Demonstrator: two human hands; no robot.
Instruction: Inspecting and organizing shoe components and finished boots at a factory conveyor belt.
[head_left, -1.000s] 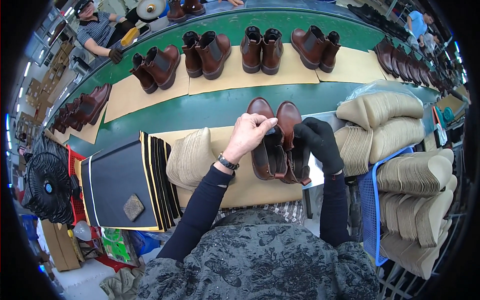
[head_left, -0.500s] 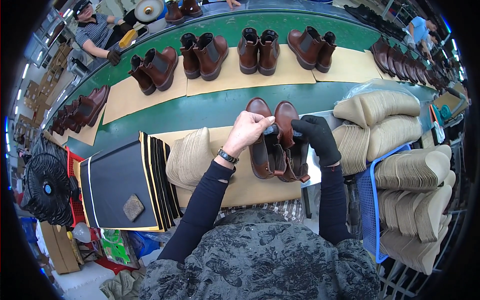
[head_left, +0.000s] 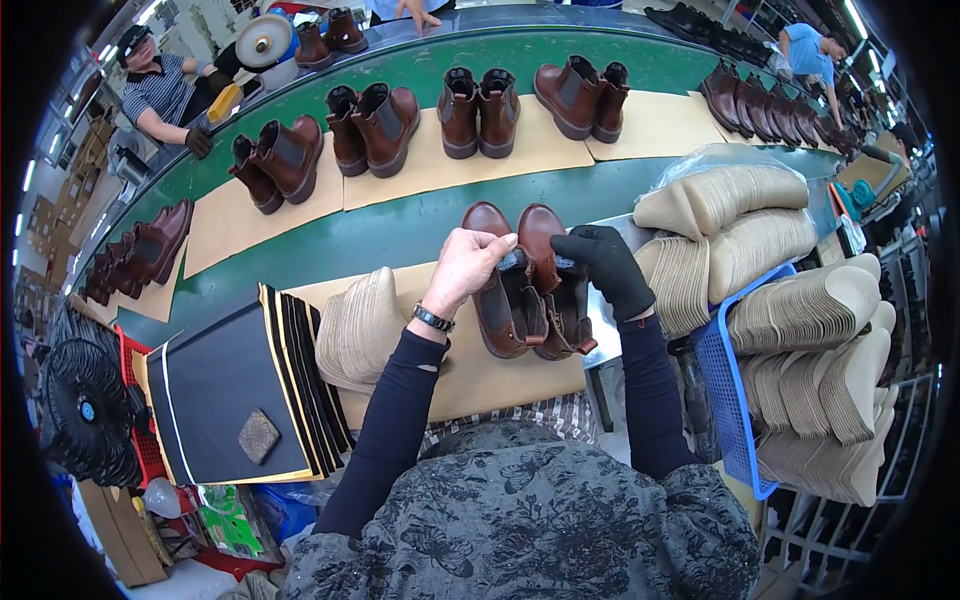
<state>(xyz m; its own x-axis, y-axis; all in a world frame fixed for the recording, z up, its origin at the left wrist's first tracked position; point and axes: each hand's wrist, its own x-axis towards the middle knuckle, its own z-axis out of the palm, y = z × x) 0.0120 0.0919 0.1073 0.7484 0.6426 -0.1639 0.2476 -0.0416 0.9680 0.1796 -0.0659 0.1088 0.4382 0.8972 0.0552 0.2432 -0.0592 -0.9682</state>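
Note:
A pair of brown leather ankle boots stands in front of me, toes pointing away. My bare left hand (head_left: 462, 268), with a watch at the wrist, pinches the top edge of the left boot (head_left: 484, 218) between thumb and fingers. At the opening of the right boot (head_left: 539, 232), my right hand (head_left: 606, 268), in a black glove, has its fingers closed on the edge. A greyish-blue lining shows by both sets of fingertips. The boots' openings and heel tabs face me, and their insides are mostly in shadow.
More brown boots (head_left: 385, 120) stand in pairs on cardboard along the green bench (head_left: 420, 195). Tan insole stacks (head_left: 365, 330) lie left of my arm, beside black sheets (head_left: 225, 370) bearing a small block (head_left: 258, 436). A blue basket (head_left: 722, 400) of insoles is at right. Co-workers stand across the bench.
The whole scene has shifted left in the picture as the view turned slightly. Both hands keep their hold on the boots' top edges, with little other change.

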